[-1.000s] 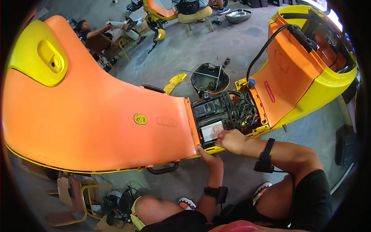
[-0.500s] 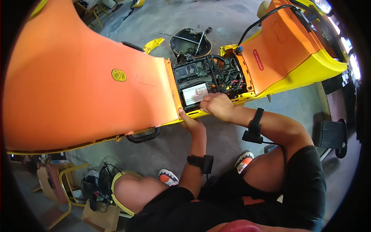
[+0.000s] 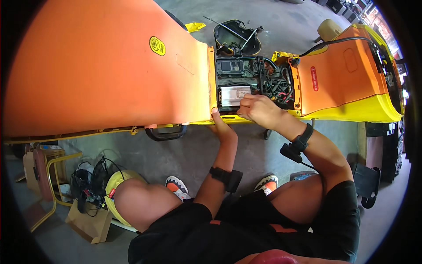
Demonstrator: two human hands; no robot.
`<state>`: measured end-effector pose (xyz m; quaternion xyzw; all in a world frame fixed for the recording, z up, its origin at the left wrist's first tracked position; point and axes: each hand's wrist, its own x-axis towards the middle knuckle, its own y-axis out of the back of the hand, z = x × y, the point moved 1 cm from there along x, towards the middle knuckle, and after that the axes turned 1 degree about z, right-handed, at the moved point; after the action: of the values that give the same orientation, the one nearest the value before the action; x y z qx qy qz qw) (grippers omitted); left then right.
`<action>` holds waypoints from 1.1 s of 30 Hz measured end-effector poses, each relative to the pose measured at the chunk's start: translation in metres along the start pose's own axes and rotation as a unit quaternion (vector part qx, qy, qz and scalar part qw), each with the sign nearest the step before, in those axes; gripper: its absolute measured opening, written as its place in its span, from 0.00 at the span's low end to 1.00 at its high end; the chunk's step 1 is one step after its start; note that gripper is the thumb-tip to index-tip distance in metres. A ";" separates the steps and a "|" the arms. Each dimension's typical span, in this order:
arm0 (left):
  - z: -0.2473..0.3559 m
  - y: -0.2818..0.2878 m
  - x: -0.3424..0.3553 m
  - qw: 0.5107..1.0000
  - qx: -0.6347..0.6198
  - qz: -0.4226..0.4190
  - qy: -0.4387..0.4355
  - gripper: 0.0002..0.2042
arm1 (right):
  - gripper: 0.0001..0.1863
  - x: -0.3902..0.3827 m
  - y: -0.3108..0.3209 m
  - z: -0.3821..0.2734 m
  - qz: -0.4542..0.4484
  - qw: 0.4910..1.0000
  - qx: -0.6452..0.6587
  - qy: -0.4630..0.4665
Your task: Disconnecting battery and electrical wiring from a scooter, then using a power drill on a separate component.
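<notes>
An orange and yellow scooter body (image 3: 110, 75) lies across my view, with an open bay between its two orange sections. In that bay sit a silver metal box (image 3: 231, 96), a black boxed component (image 3: 231, 66) and tangled cables (image 3: 278, 85). My left hand (image 3: 222, 126) grips the near yellow frame rail (image 3: 206, 122) at the bay's left corner, thumb up on top, other fingers underneath. My right hand (image 3: 259, 110) is closed at that rail, just below the silver box; what its curled fingertips hold, if anything, is hidden.
Beyond the bay lie a black shell with metal rods (image 3: 235, 35) and a yellow curved piece (image 3: 192, 27). At lower left are a chair (image 3: 52, 164), a cardboard box (image 3: 88, 224) and black bags (image 3: 85, 185). A dark object (image 3: 368, 187) stands at right.
The view has tilted, so the scooter body sits higher in the picture and the people behind have left it. Both hands stay at the near rail; my right hand has shifted slightly.
</notes>
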<state>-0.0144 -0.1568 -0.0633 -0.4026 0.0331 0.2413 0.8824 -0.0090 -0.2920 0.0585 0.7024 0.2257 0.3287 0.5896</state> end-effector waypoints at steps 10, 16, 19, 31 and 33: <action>0.002 -0.005 0.000 1.000 0.015 -0.007 0.012 0.26 | 0.03 -0.013 -0.021 -0.008 0.081 0.994 -0.032 -0.062; 0.005 -0.007 -0.005 1.000 -0.009 0.003 0.030 0.22 | 0.04 -0.011 -0.014 -0.011 0.056 0.997 -0.038 -0.046; 0.005 -0.007 -0.010 0.999 -0.009 -0.005 0.040 0.23 | 0.04 -0.009 -0.005 -0.004 0.013 0.999 0.035 -0.001; 0.002 -0.005 0.000 0.998 0.048 -0.029 -0.007 0.27 | 0.08 -0.002 -0.018 -0.007 -0.034 0.997 -0.002 -0.064; 0.008 -0.012 -0.003 0.999 0.016 -0.030 0.015 0.26 | 0.08 -0.003 -0.023 -0.008 -0.019 0.997 -0.016 -0.077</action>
<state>-0.0129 -0.1587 -0.0491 -0.3930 0.0379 0.2079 0.8949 -0.0150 -0.2843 0.0357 0.7122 0.1874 0.2657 0.6222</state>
